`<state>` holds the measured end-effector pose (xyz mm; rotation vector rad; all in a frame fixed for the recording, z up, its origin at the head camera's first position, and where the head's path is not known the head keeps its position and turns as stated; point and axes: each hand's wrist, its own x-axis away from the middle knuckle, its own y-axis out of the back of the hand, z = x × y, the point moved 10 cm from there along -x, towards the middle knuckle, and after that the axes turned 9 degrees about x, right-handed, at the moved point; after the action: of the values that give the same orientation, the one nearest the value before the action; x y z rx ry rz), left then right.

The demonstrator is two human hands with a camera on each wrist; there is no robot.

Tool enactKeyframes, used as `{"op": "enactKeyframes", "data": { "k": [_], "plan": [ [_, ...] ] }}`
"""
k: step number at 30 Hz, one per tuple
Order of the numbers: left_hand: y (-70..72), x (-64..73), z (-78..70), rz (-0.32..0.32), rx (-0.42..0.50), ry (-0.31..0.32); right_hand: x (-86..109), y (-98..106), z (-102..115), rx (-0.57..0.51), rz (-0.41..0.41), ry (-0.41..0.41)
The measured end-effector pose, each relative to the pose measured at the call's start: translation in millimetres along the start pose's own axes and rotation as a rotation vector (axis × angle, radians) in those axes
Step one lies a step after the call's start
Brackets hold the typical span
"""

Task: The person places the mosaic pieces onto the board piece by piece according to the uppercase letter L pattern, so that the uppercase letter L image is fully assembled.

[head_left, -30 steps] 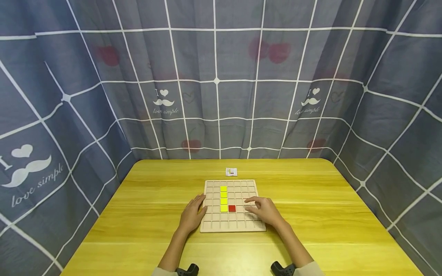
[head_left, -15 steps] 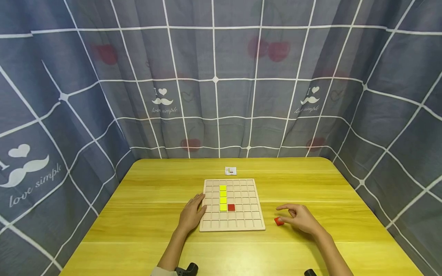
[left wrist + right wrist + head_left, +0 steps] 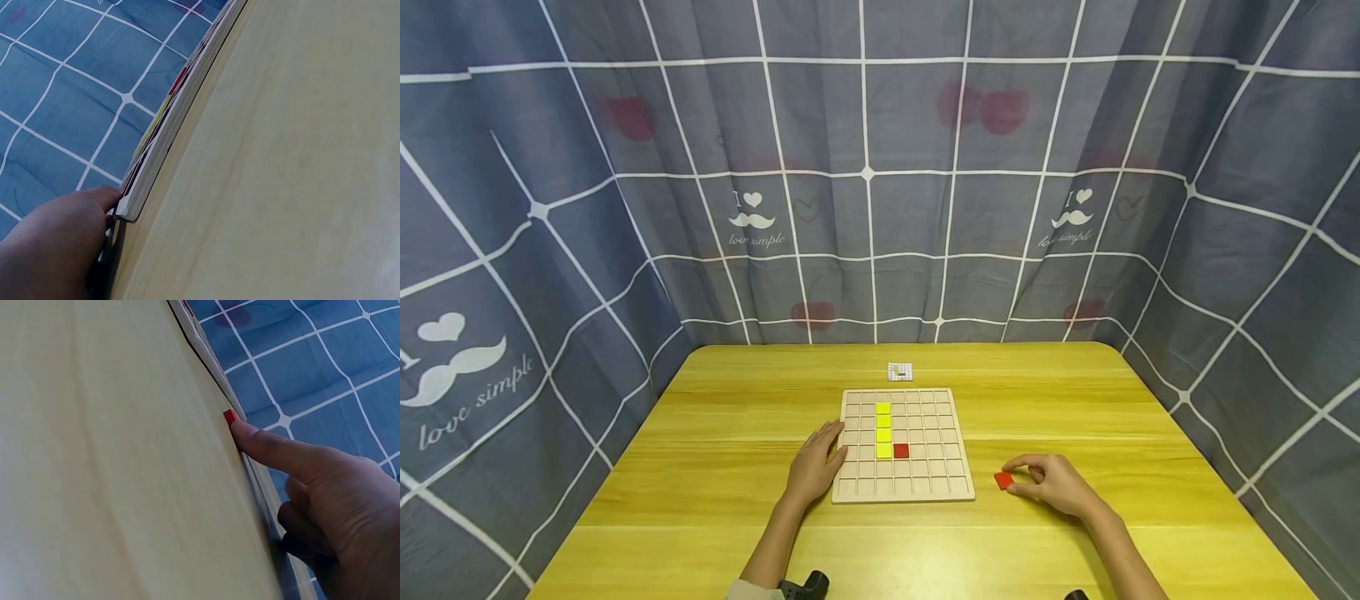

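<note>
A pale wooden grid board (image 3: 902,489) lies on the table, with several yellow tiles (image 3: 883,422) in one column and a red tile (image 3: 901,451) right of the lowest yellow one. My left hand (image 3: 812,467) rests along the board's left edge, fingers extended; its thumb (image 3: 103,197) is at the board's corner in the left wrist view. To the right of the board, my right hand (image 3: 1056,485) pinches a loose red square tile (image 3: 1003,481) between thumb and index finger, low over the table. In the right wrist view the thumb hides most of this tile (image 3: 230,417).
A small white card (image 3: 900,372) with a printed grid pattern lies behind the board. The yellow wood-grain table (image 3: 737,392) reaches back to a grey-blue curtain (image 3: 820,208) with white lines, which also hangs along both sides.
My right hand has moved from over the board's right side out to the loose red tile, and its thumb and index finger have closed on it. The left hand stays in place.
</note>
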<state>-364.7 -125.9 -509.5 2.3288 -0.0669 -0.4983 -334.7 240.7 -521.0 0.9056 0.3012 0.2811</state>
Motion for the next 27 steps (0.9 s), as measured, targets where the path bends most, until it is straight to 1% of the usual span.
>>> {"op": "enactKeyframes", "data": {
  "k": [7,12,15,21,25,27],
  "plan": [
    [0.6,-0.9,0.0,-0.008,0.000,0.000,-9.2,4.9,5.4,0.050,-0.100,-0.004],
    [-0.5,0.0,0.8,0.002,0.005,0.009,-22.7,1.0,19.7,0.039,-0.160,0.034],
    [-0.2,0.2,0.7,0.005,0.009,0.012,-33.8,-7.4,33.9,0.037,-0.175,0.081],
    [-0.2,0.1,0.3,0.005,0.007,0.006,-57.5,-30.3,65.0,0.054,-0.167,0.163],
    [-0.2,0.0,1.6,0.004,0.016,0.018,-72.5,-41.0,78.7,0.072,-0.176,0.169],
    [-0.1,-0.2,1.2,0.001,0.010,0.013,-79.0,-45.7,83.4,0.076,-0.176,0.166]
  ]
}}
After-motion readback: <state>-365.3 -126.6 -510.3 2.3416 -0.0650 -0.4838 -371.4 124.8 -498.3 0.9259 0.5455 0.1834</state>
